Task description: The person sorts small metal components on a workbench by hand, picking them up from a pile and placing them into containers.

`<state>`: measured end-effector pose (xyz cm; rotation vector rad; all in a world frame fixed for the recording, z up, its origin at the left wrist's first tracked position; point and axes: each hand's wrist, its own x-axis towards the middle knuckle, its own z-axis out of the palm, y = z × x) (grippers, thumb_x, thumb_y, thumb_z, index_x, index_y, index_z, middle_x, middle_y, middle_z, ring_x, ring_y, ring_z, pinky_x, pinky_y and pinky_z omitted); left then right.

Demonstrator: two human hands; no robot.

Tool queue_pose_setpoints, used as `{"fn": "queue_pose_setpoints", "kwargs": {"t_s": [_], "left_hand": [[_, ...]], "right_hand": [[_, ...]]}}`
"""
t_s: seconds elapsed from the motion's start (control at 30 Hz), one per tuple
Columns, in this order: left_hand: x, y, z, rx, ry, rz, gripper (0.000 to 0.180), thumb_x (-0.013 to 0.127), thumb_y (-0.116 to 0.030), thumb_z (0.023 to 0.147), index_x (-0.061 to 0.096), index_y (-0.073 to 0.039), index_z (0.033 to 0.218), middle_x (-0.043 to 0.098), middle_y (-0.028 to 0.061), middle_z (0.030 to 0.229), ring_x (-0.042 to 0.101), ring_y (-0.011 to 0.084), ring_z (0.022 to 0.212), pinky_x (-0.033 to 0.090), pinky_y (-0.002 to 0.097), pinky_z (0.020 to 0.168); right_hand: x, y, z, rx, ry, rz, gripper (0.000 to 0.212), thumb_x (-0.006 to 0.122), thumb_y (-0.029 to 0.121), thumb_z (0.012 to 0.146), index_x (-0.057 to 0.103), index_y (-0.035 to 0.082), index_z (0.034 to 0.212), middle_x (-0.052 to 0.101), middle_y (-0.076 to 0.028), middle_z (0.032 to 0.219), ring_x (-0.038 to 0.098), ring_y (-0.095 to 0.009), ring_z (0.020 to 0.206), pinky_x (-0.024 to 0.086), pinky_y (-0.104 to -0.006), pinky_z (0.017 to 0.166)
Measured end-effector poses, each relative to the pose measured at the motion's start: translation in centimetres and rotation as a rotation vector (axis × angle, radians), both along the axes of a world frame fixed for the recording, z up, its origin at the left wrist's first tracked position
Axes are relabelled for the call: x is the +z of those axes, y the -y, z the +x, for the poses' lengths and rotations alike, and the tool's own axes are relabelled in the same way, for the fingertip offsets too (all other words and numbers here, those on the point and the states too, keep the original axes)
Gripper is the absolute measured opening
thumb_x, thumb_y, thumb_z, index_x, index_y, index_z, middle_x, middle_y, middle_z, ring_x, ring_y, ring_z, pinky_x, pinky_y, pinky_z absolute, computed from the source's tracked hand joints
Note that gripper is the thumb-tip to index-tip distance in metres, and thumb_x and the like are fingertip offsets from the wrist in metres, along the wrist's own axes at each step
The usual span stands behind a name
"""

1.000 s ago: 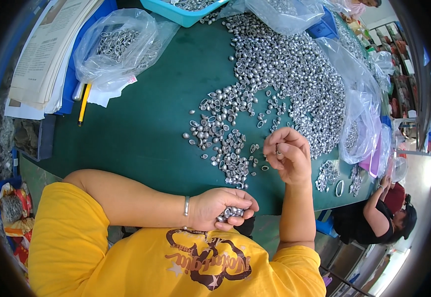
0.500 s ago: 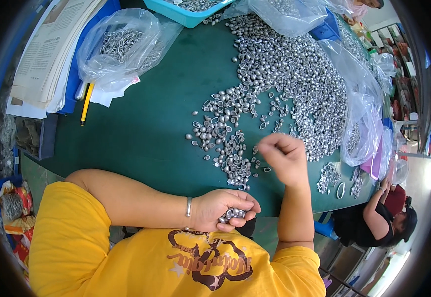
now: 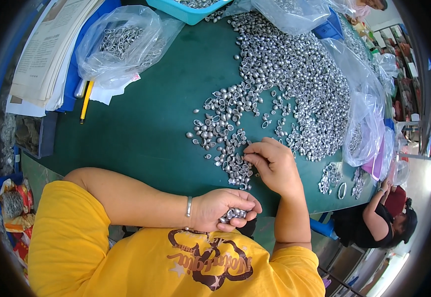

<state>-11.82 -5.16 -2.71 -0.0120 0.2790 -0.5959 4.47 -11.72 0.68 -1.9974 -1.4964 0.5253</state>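
Pieces (image 3: 233,214) sat in the left hand (image 3: 212,210), yeah?

Yep, curled around a handful. On the right hand (image 3: 276,167), thumb and finger nearly met at the small heap (image 3: 238,173); couldn't tell if they pinched one. Big pile (image 3: 299,74) lay beyond.

How'd they seem to handle?

Light, stiff, likely slippery was my guess; sides were the best hold.

Anything changed?

Right hand had come left to the heap since the earlier shot; left hand stayed cupped.

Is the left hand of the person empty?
No, the left hand is curled around several small silver-coloured pieces, visible between its thumb and fingertips.
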Motion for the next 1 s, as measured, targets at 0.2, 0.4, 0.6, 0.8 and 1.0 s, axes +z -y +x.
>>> {"fn": "queue_pose_setpoints", "kwargs": {"t_s": [0.2,0.4,0.6,0.8,1.0], "left_hand": [[0.1,0.1,0.1,-0.013,0.007,-0.013,0.015,0.042,-0.013,0.091,0.052,-0.002,0.096,0.048,0.0061,0.083,0.043,0.0095,0.057,0.032,0.0191,0.039],[0.1,0.0,0.0,-0.002,0.01,-0.023,0.015,0.043,-0.014,0.091,0.052,-0.003,0.096,0.048,0.0056,0.083,0.043,0.009,0.057,0.031,0.0185,0.039],[0.1,0.1,0.2,0.0,0.014,-0.003,0.015,0.042,-0.015,0.091,0.051,-0.003,0.095,0.048,0.0053,0.083,0.043,0.0083,0.057,0.031,0.0179,0.039],[0.4,0.1,0.3,-0.014,-0.026,0.02,0.014,0.043,-0.015,0.091,0.05,-0.004,0.097,0.048,0.0035,0.079,0.043,0.0087,0.056,0.028,0.0183,0.036],[0.1,0.0,0.3,-0.016,-0.018,-0.001,0.015,0.041,-0.015,0.091,0.05,-0.004,0.095,0.049,0.0059,0.083,0.043,0.0086,0.056,0.031,0.0186,0.039]], "right_hand": [[-0.5,1.3,1.8,-0.06,-0.871,0.18,0.007,0.063,0.003,0.076,0.061,-0.001,0.081,0.056,-0.003,0.072,0.048,-0.008,0.061,0.038,-0.0217,0.054],[-1.5,1.1,2.0,0.0,-1.561,0.423,0.011,0.058,0.009,0.082,0.054,-0.001,0.079,0.047,-0.005,0.067,0.039,-0.009,0.051,0.03,-0.0213,0.044],[-0.7,0.4,1.4,0.01,-0.894,0.266,0.004,0.06,0.004,0.077,0.059,0.001,0.079,0.051,-0.007,0.064,0.045,-0.014,0.047,0.034,-0.025,0.042],[0.0,-0.1,-0.8,0.046,0.09,0.057,0.007,0.065,0.011,0.072,0.064,0.006,0.078,0.056,-0.01,0.066,0.056,-0.029,0.057,0.046,-0.0357,0.05],[0.3,-0.1,-1.2,0.081,0.09,0.054,0.009,0.062,0.01,0.074,0.063,0.006,0.082,0.056,-0.009,0.066,0.057,-0.029,0.057,0.045,-0.0365,0.049]]}}
